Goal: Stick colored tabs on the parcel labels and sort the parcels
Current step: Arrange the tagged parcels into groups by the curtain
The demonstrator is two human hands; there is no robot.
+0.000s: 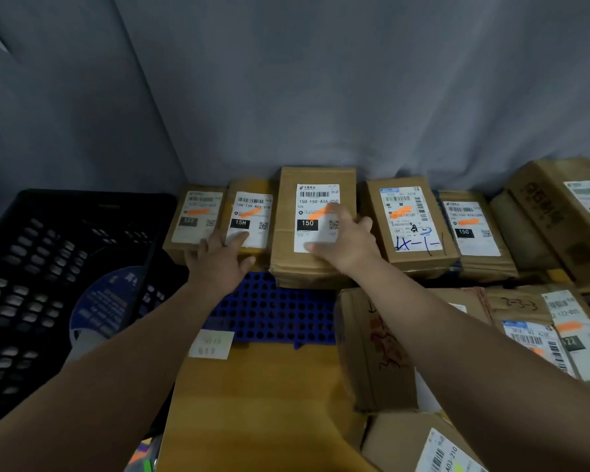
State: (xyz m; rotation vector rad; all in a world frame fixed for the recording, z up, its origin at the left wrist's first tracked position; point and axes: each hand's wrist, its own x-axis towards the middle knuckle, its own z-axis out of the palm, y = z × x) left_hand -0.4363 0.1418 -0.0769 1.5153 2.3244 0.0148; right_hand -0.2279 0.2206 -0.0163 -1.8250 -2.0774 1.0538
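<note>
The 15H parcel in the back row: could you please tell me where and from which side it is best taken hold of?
Grip its near short end, coming from the front. The 15H parcel lies flat, with the 122 parcel and the larger 150 parcel close along its long sides and cloth behind; only that end is free, where the left hand rests.

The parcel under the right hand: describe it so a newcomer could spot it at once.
Along the grey cloth backdrop runs a row of brown parcels; take the third from the left. This parcel is larger than the 15H parcel and the blue-scribbled parcel flanking it, shows a black 150 box, and has the right hand on its label.
</note>
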